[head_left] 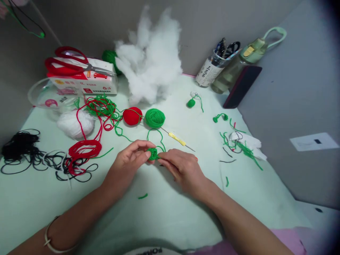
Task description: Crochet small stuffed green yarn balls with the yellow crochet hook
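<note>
My left hand (135, 156) pinches a small green crocheted piece (152, 153) between thumb and fingers, above the middle of the table. My right hand (182, 164) is closed just to its right, its fingertips pinching green yarn at the piece's edge. A green strand loops up from the piece toward a green yarn ball (155, 118). Just beyond my right hand lies a crochet hook (177, 139) with a yellow handle. Something small and orange (196, 159) peeks out behind my right knuckles; the rest of it is hidden.
A red yarn ball (132, 116), white yarn (75, 124) and tangled black yarn (21, 145) lie left. White stuffing (152, 60) is piled behind. Red scissors (77, 63) rest on a box (87, 85). A pen cup (208, 72), bottle (225, 76) and yarn scraps (244, 147) are right.
</note>
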### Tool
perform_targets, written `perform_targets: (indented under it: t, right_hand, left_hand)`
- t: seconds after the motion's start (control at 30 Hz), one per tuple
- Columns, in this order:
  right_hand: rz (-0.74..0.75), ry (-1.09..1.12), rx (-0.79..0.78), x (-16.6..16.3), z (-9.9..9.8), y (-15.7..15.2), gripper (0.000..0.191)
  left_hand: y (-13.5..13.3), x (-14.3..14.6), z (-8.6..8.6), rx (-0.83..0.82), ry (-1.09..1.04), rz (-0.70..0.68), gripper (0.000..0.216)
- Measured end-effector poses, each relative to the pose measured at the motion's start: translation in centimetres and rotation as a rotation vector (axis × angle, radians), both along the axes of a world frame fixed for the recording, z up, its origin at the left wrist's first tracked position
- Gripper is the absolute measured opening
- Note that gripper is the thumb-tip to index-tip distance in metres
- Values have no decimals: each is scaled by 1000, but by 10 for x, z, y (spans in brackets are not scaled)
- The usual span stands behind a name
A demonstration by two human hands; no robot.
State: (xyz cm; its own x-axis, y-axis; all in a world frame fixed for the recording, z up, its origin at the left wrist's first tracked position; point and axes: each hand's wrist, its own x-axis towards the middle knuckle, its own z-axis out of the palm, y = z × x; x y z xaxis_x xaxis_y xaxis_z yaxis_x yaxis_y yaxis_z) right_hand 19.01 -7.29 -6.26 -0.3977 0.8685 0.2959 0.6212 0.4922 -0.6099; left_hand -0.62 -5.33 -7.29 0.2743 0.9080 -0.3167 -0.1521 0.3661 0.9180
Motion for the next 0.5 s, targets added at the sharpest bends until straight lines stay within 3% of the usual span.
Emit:
perform_targets:
  t: [0.13, 0.33, 0.4, 0.5]
  right_hand:
    - [-31, 249, -119, 0, 15, 0, 20]
    - [-119, 850, -671, -2, 20, 0, 19]
    - [-147, 898, -760, -2, 18, 0, 18]
    - [-129, 761, -777, -4, 18, 0, 25]
  left_hand:
    - [-2, 0, 0, -23, -48, -11, 12]
    - [-8, 3, 4, 80, -13, -13, 10]
    - [-10, 4, 5, 151, 31, 23, 9]
    - [-13, 5, 5, 243, 60, 29, 10]
